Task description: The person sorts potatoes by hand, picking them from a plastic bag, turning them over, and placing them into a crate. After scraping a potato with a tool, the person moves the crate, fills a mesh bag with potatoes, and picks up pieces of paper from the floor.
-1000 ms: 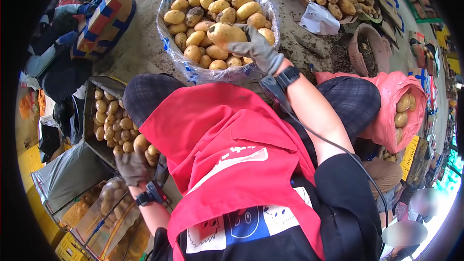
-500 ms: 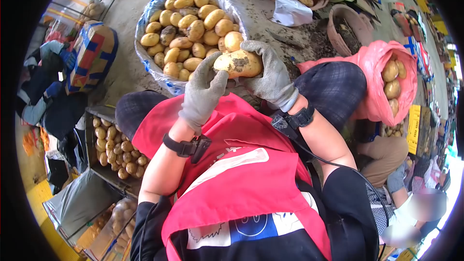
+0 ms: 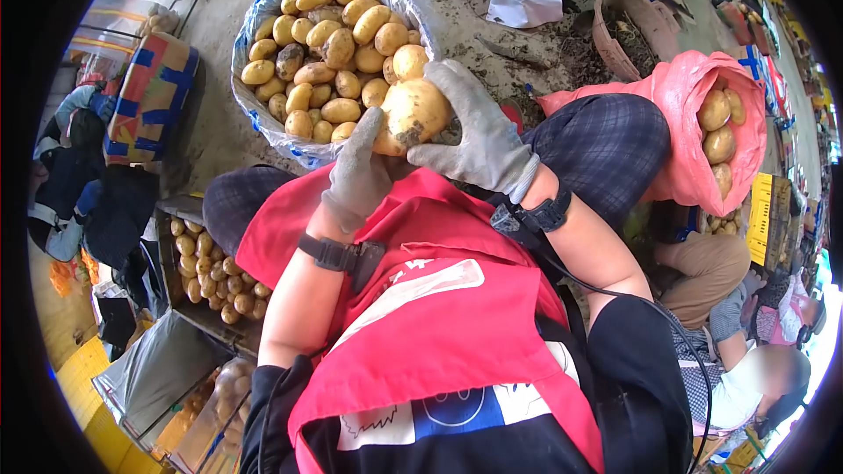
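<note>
A large yellow potato with a dirt patch on its lower side is held between both hands. My left hand, in a grey work glove, grips its left side with the thumb upright along it. My right hand, gloved the same way, wraps the right side with fingers over the top and thumb below. Just beyond the hands stands a round basket lined with clear plastic, filled with potatoes, some of them dark with soil.
At right, a pink sack holds potatoes. Behind it is a pink tub with debris. A crate of potatoes stands at left near a taped cardboard box. Other people sit on both sides. A white bag lies on the dirty floor.
The potato has been turned in my hands, from lying lengthwise sideways to showing a rounder face. My right hand's thumb now shows underneath it. The view has shifted slightly.
</note>
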The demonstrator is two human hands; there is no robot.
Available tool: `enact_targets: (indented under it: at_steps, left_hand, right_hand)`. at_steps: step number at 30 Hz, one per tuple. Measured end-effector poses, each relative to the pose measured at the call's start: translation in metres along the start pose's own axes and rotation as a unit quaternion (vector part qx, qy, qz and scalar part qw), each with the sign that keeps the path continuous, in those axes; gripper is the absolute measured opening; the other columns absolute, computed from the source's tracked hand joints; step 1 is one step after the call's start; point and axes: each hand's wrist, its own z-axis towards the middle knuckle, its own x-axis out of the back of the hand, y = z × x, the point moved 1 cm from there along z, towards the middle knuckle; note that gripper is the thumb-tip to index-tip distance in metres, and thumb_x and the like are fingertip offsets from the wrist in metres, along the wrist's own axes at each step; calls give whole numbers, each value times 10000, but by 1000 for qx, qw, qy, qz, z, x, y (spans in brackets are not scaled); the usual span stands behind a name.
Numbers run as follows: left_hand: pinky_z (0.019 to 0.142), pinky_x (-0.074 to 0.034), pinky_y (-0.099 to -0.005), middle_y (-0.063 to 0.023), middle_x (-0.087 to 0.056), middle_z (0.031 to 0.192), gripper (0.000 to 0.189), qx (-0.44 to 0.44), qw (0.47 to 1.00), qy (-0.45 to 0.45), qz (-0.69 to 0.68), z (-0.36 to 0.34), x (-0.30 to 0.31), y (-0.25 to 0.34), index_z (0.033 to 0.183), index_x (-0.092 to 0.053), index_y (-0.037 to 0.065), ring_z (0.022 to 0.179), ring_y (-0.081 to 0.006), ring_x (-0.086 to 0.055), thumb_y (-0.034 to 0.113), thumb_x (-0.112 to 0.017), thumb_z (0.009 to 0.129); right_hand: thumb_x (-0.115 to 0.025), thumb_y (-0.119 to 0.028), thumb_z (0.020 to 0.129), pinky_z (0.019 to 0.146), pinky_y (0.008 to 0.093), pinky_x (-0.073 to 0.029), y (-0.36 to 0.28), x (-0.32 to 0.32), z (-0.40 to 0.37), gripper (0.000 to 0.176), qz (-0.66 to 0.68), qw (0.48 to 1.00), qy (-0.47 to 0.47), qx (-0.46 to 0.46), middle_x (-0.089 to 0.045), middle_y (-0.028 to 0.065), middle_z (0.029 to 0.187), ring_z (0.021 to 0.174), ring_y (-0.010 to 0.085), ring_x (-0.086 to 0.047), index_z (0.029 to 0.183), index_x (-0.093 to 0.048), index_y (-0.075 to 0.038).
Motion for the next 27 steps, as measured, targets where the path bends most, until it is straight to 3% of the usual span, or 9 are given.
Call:
enact_targets:
  at_steps: [5, 10, 12, 14, 18, 22, 23, 24, 27]
  left_hand:
    - [1066, -538, -440, -105, -611, 1427, 591, -75, 996, 6, -42, 6, -15, -5, 1508, -454, 81, 1263, -250, -637, 375, -622, 1024]
    - [1047, -545, -444, -78, -635, 1392, 547, -29, 994, 36, -96, 10, 3, -24, 1479, -490, 94, 1250, -243, -643, 400, -588, 1037]
    - [1050, -544, -441, -78, -646, 1369, 553, -5, 984, -58, -165, 9, 12, -23, 1474, -493, 84, 1250, -246, -642, 434, -550, 1049]
    - [1038, -547, -425, -87, -648, 1354, 578, -13, 991, -24, -132, 8, 11, -28, 1476, -484, 75, 1217, -250, -652, 462, -534, 1049]
    - [1062, -531, -452, -109, -628, 1377, 612, -46, 992, 9, -118, 9, -1, -24, 1511, -441, 70, 1229, -274, -643, 455, -534, 1045]
    - [1053, -531, -415, -105, -661, 1313, 543, -41, 988, 94, -112, -13, 7, -5, 1471, -493, 58, 1184, -247, -658, 383, -539, 1038]
    - [1034, -531, -415, -114, -665, 1286, 542, -106, 985, 135, 14, -28, 18, 8, 1435, -508, 27, 1151, -240, -655, 351, -595, 1009]
    - [1016, -531, -415, -123, -668, 1260, 545, -167, 960, 173, 140, -46, 31, 23, 1400, -523, -5, 1119, -233, -651, 319, -650, 980]
    - [988, -524, -408, -152, -676, 1212, 557, -292, 800, 316, 419, -105, 40, 79, 1342, -548, -78, 1040, -226, -647, 272, -724, 946]
  right_hand:
    - [-830, -275, 818, 986, 444, -566, -7, -11, -3, 867, 54, 994, 37, -85, -646, 311, 1290, 1180, 420, -678, 1511, -410, 32]
    - [-729, -105, 878, 951, 370, -579, 5, -12, -1, 594, 20, 991, 16, -130, -696, 249, 1248, 1137, 307, -716, 1437, -549, -9]
    - [-694, -62, 893, 940, 360, -579, 10, -10, 0, 537, 18, 993, 16, -112, -711, 239, 1222, 1116, 291, -724, 1415, -577, -15]
    - [-657, -46, 925, 931, 346, -574, 9, -9, 2, 481, 104, 972, -6, -212, -719, 223, 1217, 1102, 262, -726, 1401, -592, -13]
    - [-676, -141, 912, 917, 401, -578, -12, -13, 8, 430, 42, 993, 23, -111, -712, 244, 1204, 1074, 354, -726, 1321, -638, -12]
    - [-711, -239, 891, 882, 428, -581, 34, -16, 15, 324, 55, 964, -45, -257, -767, 187, 1034, 973, 356, -746, 1169, -719, -71]
    - [-708, -283, 888, 843, 439, -586, 51, -16, 21, 268, -54, 975, -43, -213, -777, 157, 935, 899, 360, -748, 1077, -743, -95]
    - [-726, -285, 889, 909, 400, -569, 42, -1, 43, 403, -120, 937, -168, -283, -748, 201, 1089, 1012, 384, -719, 1216, -696, -49]
    - [-721, -329, 882, 912, 448, -563, 74, -12, 73, 469, -260, 951, -95, -141, -736, 200, 1144, 1023, 406, -715, 1257, -658, -53]
